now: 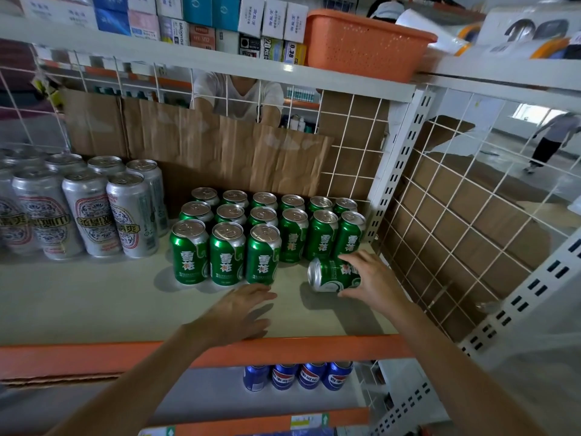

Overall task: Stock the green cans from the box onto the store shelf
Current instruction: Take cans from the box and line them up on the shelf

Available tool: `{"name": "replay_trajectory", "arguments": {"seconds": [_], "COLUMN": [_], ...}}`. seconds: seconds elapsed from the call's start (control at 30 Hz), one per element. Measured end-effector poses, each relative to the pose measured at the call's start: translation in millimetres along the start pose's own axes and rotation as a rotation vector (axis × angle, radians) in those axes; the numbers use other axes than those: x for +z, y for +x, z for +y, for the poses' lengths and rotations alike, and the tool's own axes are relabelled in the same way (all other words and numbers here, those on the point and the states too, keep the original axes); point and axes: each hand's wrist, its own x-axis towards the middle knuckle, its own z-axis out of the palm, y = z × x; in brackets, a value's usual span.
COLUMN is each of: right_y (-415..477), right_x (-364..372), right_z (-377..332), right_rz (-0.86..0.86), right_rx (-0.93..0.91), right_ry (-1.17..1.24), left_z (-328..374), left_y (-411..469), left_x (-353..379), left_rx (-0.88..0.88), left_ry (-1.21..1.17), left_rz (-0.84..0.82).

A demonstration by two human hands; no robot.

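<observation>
**One green can on its side, front row short of three**

The wide white shelf (94, 309) fills the shot, with a cardboard sheet (220, 146) propped along the back at twelve o'clock. In the middle of the board the green cans (262, 237) stand upright in a tight block. There are two full rows of six behind and a front row of only three, so there's a gap at the block's four o'clock. Taller silver cans (88, 212) sit just beside it at nine o'clock. The box is not in shot.

Now the hands. The left hand (239, 313) is at six o'clock of the block, fingers straight and spread, palm down, holding nothing. I can't tell whether it touches the shelf or hovers over it. The right hand (374, 278) is in that four o'clock gap, fingers and thumb curled round the loose can (330, 276). That can is turned on its side, one silver end facing nine o'clock, just in front of the right-hand cans.

How will it handle? My read is that it's sealed and full, so weighty for its size, with a stiff wall that takes a firm squeeze. It's smooth painted metal though, likely slick, and on its side it will roll if let go. A drop could dent it. The best hold looks like mid-wall, thumb one side and fingers opposite, then tip it onto its base and slide it in beside the third front can
</observation>
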Motion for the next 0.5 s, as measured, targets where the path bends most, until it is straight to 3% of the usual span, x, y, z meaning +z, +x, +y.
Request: {"name": "replay_trajectory", "arguments": {"seconds": [0.5], "right_y": [-33.6], "right_x": [-6.4], "right_z": [-66.3], "right_rz": [0.065], "right_rx": [-0.170], "right_ry": [-0.009], "left_z": [38.0], "left_y": [0.3], "left_x": [-21.3], "left_rx": [0.020], "left_ry": [-0.268], "left_rz": [0.093]}}
